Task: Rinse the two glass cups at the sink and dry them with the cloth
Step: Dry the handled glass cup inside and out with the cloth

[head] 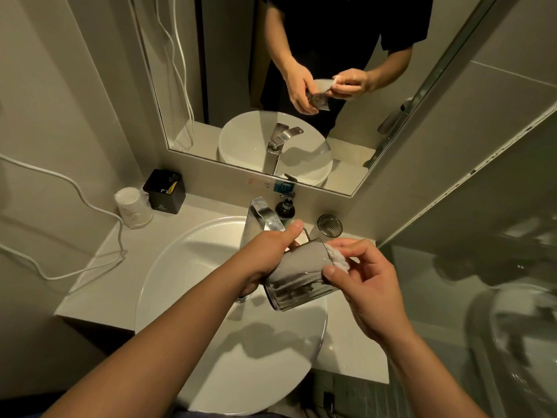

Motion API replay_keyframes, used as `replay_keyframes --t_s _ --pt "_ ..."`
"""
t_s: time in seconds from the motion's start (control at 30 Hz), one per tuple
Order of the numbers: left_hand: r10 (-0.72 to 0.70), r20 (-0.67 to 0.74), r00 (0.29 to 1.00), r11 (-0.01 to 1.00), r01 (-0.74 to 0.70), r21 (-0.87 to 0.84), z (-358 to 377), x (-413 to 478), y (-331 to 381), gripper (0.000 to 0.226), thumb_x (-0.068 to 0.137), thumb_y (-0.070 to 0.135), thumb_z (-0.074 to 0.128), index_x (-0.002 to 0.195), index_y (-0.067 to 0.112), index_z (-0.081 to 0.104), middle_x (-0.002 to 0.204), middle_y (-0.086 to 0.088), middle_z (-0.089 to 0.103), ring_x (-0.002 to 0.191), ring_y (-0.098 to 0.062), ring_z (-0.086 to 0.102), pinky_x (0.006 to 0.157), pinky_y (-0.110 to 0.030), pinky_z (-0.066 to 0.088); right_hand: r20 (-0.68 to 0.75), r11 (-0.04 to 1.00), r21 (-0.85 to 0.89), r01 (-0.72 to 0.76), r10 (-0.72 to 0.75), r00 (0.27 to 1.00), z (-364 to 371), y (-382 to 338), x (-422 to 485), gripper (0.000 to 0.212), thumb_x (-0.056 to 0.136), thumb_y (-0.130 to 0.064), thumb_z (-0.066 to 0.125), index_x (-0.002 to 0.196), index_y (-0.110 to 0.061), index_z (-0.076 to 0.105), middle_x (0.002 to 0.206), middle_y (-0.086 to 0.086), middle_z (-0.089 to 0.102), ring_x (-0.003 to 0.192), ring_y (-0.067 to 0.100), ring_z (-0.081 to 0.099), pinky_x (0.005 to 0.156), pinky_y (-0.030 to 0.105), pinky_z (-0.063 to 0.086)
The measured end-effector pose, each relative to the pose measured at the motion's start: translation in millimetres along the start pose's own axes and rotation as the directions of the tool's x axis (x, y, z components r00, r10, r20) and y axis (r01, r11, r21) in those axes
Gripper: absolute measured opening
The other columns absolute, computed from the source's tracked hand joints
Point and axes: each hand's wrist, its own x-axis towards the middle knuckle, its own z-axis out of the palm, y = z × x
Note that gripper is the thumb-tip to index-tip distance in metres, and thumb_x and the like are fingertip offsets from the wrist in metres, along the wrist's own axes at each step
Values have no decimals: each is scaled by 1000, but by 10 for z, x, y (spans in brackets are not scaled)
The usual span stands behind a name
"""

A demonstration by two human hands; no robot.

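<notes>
left hand (265,251) grips the clear ribbed glass cup (297,277) tilted over the white round basin (193,267), right hand (361,282) pinching the white cloth (339,259) stuffed inside; second glass cup (329,226) upright by the chrome tap (262,220).

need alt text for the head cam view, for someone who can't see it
Over a white sink, the left hand holds a tilted glass cup stuffed with cloth, which the right hand pinches at the rim. A second cup stands upright on the counter by the faucet and soap bottle; a mirror reflects the hands.
</notes>
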Motion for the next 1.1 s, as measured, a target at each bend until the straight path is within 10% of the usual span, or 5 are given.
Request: replay_keyframes --t_s 0.1,0.2,0.37,0.93,1.1 --pt "238 -110 965 966 -223 135 47 -37 -66 51 94 70 52 119 26 62 121 2 63 111 -15 64 106 -39 51 -125 997 47 -56 61 990 -16 71 5 21 76 -22 84 90 -18 69 117 10 74 94 30 73 81 42 60" --pt "639 -32 769 690 -554 466 24 -183 -182 63 76 68 69 128 36 53 127 12 45 118 -8 49 101 -21 41 -230 995 95 -31 52 972 -62 84 31 20 74 -21 84 88 -20 69 113 9 74 87 23 74 76 31 60" --pt "714 215 666 302 -570 764 65 -172 -233 79 74 64 76 139 33 45 133 8 48 121 -14 45 104 -31 42 -270 989 139 -51 87 959 -59 81 46 19 73 -18 83 84 -20 69 107 6 75 76 20 72 72 30 60" --pt "458 270 847 797 -526 297 -140 -141 -16 54 73 35 92 123 24 77 111 -1 78 107 -20 70 96 -42 56 74 993 121 5 -14 997 -303 -46 31 31 78 -26 92 97 -17 69 121 17 68 112 33 66 83 39 58" --pt "429 264 864 783 -501 368 -123 -117 -47 59 76 42 88 132 31 71 126 -5 64 116 -18 61 104 -31 50 43 998 57 36 -38 998 -281 -36 9 22 81 -23 88 94 -22 70 116 11 71 105 23 70 79 33 59"
